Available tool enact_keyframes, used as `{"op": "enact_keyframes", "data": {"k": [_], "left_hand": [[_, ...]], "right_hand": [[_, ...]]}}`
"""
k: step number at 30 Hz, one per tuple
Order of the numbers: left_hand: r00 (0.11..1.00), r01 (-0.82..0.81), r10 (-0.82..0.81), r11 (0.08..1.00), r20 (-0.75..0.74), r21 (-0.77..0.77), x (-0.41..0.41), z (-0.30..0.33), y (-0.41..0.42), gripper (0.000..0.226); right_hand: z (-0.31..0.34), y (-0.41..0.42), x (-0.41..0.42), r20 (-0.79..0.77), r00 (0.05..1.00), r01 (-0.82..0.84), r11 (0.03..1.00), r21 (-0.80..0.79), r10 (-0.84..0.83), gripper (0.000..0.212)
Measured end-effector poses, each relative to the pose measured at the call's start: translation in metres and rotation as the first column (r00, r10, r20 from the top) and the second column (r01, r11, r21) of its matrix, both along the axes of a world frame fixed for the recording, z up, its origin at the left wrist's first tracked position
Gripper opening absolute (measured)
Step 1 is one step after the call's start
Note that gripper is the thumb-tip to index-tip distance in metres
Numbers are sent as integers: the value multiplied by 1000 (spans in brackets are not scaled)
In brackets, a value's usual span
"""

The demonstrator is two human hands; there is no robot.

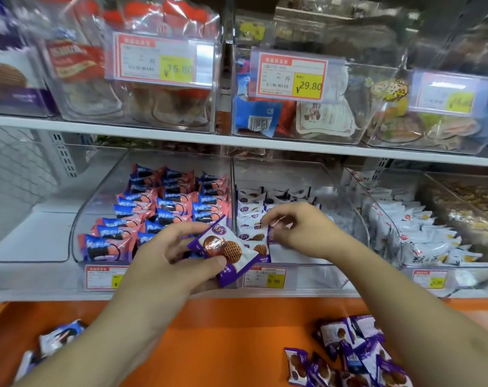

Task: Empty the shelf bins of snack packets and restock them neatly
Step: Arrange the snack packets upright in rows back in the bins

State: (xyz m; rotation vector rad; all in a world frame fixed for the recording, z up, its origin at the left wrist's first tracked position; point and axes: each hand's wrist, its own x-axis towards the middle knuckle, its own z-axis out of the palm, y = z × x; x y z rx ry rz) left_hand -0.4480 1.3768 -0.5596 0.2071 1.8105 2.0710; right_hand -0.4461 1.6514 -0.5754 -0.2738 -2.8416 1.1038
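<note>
Evidently restocking was midway: the pink bin (103, 191) stood filled in rows, while the waffle bin (346, 219) held only its left rows. The left hand (167, 258) gripped a waffle packet (226, 250) at the bin front, the right hand (301, 227) pinched another inside, and a pile (354, 356) remained on the orange ledge (209, 339).

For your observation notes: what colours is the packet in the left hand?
White and purple packet, left hand; head view.

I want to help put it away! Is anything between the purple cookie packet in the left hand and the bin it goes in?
No. The packet in the left hand sits right before the open bin; nothing visible blocks it.
</note>
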Motion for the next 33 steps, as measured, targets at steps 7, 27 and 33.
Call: {"op": "enact_keyframes", "data": {"k": [7, 27, 33], "left_hand": [[976, -18, 5, 998, -217, -58, 6, 4, 23, 47], [546, -292, -619, 491, -565, -821, -23, -29, 21, 74], [549, -277, -617, 503, -564, -819, -22, -30, 20, 76]], "right_hand": [[46, -32, 24, -66, 962, -267, 861, -433, 265, 31], [-30, 40, -8, 40, 998, 28, 875, 483, -54, 26], [-35, 34, -17, -22, 1000, -2, 817, 576, 19, 30]]}}
